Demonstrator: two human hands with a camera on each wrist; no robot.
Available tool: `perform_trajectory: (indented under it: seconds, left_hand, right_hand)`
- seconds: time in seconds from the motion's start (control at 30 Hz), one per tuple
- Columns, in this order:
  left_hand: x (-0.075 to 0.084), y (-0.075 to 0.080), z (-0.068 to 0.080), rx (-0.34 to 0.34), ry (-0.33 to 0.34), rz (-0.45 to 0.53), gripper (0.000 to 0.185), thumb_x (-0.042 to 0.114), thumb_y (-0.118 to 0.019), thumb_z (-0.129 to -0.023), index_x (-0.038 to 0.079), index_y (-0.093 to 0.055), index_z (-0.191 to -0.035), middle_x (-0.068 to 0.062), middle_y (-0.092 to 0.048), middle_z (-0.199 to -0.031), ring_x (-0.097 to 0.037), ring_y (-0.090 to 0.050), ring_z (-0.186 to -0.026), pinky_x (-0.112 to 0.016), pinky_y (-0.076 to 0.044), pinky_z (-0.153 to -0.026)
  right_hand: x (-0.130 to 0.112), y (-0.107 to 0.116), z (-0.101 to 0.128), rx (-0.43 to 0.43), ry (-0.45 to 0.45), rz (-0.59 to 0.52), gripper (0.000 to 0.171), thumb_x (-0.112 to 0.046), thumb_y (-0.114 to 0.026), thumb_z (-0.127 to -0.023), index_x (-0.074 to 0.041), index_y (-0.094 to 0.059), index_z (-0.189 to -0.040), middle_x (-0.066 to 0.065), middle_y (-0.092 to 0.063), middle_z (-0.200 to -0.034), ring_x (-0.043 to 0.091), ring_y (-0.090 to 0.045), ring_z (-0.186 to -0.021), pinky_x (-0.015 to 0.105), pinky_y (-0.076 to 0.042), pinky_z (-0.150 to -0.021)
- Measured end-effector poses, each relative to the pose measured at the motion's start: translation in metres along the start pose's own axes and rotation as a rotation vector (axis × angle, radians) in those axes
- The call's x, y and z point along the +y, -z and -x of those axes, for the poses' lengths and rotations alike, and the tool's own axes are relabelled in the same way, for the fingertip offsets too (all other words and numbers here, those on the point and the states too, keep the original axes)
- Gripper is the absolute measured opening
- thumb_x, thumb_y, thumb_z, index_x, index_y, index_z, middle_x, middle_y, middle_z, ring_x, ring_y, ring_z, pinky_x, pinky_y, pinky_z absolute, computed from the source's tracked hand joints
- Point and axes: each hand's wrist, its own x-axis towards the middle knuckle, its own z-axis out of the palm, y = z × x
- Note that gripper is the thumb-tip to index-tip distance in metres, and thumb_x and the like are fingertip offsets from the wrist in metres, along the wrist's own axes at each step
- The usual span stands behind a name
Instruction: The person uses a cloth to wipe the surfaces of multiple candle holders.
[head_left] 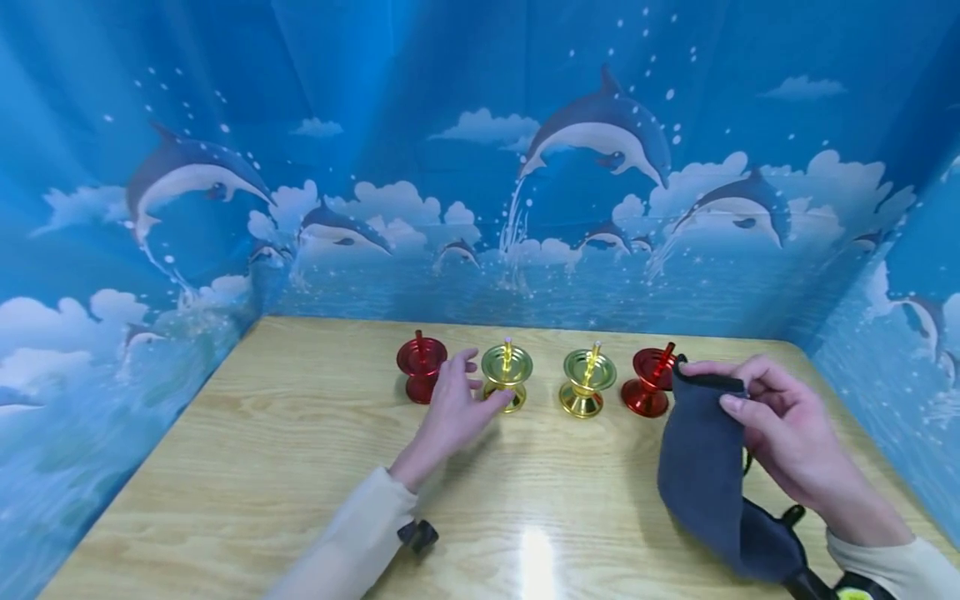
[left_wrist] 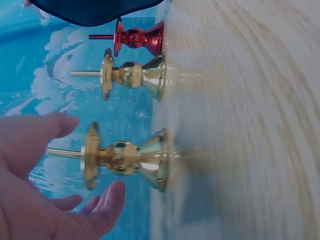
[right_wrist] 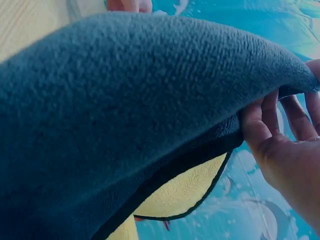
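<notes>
Glossy metallic gold candle holder (head_left: 507,377), matt fuzzy grey cloth (head_left: 701,475), smooth light wood-grain table (head_left: 262,450) w/ sheen.

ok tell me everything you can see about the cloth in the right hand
The cloth is dark grey-blue and fleecy, like microfibre, with a black stitched edge; the right wrist view shows a pale yellow underside. The right hand pinches its upper edge between thumb and fingers, so it hangs in a loose fold, its lower end draping down to the wooden table. It is held up beside the red candle holder at the right end of the row; whether they touch cannot be told.
</notes>
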Motion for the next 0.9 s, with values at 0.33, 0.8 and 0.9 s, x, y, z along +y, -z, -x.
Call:
perform_trajectory:
  seconds: [0.33,0.8,0.9]
  left_hand:
    - [-0.016,-0.02,-0.027,-0.041,0.047,0.014,0.062,0.02,-0.085,-0.082,0.002,-0.058,-0.134,-0.017,-0.067,-0.126,-0.03,-0.066,-0.112,-0.046,-0.054,-0.099]
    - [-0.016,-0.025,-0.035,0.03,0.025,0.112,0.04,0.007,-0.079,-0.082,0.008,-0.07,-0.122,-0.014,-0.074,-0.114,-0.029,-0.067,-0.113,-0.048,-0.05,-0.104]
    - [-0.012,-0.019,-0.034,0.044,-0.015,0.14,0.041,0.011,-0.08,-0.083,0.012,-0.072,-0.123,-0.011,-0.075,-0.111,-0.027,-0.067,-0.111,-0.046,-0.052,-0.102]
  right_hand:
    - [0.011,-0.02,-0.018,0.025,-0.036,0.202,0.027,0.02,-0.04,-0.098,-0.003,-0.052,-0.104,0.006,-0.063,-0.129,0.014,-0.067,-0.111,0.024,-0.06,-0.08]
    - [0.003,-0.03,-0.041,0.098,0.088,0.179,0.029,0.025,-0.046,-0.093,0.0,-0.058,-0.1,0.01,-0.059,-0.128,0.018,-0.069,-0.106,0.023,-0.059,-0.077]
    - [0.006,-0.035,-0.045,0.136,0.091,0.187,0.028,0.024,-0.048,-0.093,0.0,-0.059,-0.101,0.01,-0.06,-0.127,0.019,-0.07,-0.107,0.026,-0.061,-0.08]
